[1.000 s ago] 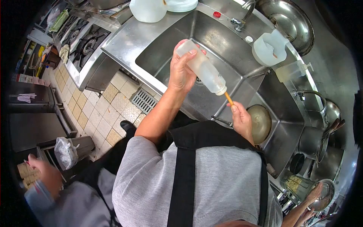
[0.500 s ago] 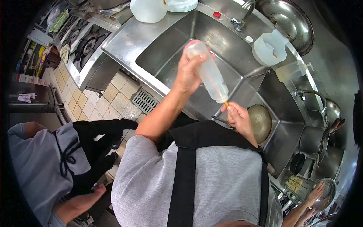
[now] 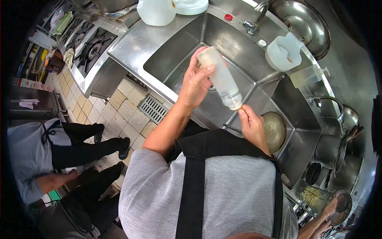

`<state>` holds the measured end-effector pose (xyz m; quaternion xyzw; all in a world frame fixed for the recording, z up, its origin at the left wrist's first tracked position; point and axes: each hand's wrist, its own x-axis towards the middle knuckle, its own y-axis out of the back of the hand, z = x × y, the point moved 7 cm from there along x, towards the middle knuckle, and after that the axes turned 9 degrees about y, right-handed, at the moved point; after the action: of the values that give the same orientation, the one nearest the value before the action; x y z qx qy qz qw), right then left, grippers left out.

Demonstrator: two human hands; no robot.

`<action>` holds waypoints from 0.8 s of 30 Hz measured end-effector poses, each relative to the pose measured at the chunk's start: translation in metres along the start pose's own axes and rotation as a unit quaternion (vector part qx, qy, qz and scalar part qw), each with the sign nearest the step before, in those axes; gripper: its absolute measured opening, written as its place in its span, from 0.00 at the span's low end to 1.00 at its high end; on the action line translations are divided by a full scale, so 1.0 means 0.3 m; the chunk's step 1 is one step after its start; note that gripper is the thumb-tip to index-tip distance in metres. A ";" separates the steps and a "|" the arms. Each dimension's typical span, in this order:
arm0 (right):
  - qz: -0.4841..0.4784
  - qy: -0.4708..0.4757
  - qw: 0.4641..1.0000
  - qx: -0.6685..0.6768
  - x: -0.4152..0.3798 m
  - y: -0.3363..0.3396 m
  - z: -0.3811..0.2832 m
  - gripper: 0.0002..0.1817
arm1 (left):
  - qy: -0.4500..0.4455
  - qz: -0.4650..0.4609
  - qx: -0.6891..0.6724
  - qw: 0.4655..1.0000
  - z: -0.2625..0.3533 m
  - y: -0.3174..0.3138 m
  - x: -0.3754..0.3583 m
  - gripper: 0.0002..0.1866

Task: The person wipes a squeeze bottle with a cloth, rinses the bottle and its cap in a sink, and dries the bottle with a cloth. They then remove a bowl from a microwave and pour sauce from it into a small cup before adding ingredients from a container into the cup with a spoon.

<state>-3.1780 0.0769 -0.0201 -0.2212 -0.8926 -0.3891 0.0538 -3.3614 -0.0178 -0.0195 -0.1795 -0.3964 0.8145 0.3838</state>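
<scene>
Bottle: where, and how's it lying?

Middle of frame, seen over the sink. Going left to right: base end upper left, mouth lower right. Long axis slants down between the two hands.

Anything left of it?

Co-worker far left, then stove, then bench. Floor grate just left of the left forearm.

Left hand?

On the base half. Thumb across the near side, fingers round the back, holding the bottle. Wrist comes in from below left, crossing the bottle's axis rather than lining up with it.

Right hand?

Lower right of the bottle, fingers narrow, tips bunched at the mouth. Can't tell if they pinch the rim or something thin in it; mouth area too small.

So which hand's nearer?

Depends on the end. Left has the body, right is nearest the mouth. Mouth points at the right fingertips, basically no offset.

Right of that?

Metal bowl just beside the right hand, then a tap and pot at frame right.
</scene>
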 end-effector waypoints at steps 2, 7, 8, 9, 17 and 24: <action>-0.018 0.001 1.000 0.007 -0.006 -0.018 -0.014 0.09 | 0.006 0.017 -0.016 1.000 -0.008 -0.023 -0.002 0.34; -0.018 0.020 0.992 0.126 -0.013 -0.026 -0.029 0.10 | -0.005 0.031 -0.006 0.999 -0.011 -0.029 -0.004 0.32; -0.038 -0.017 0.983 0.179 -0.032 -0.034 0.010 0.10 | 0.003 0.025 -0.013 1.000 -0.014 -0.028 -0.002 0.32; -0.058 -0.055 0.970 0.231 -0.045 -0.046 0.034 0.11 | 0.003 0.018 -0.022 1.000 -0.012 -0.034 -0.003 0.32; -0.047 -0.160 0.817 0.552 -0.066 -0.107 0.060 0.17 | -0.020 -0.018 -0.060 0.998 -0.009 -0.060 -0.012 0.34; -0.046 -0.150 0.801 0.577 -0.068 -0.092 0.066 0.17 | -0.046 -0.042 -0.099 0.993 0.007 -0.086 -0.017 0.32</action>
<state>-3.1704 0.0673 -0.0576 -0.1636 -0.9581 0.2344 0.0195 -3.3467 -0.0126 0.0020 -0.1619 -0.4992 0.7621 0.3791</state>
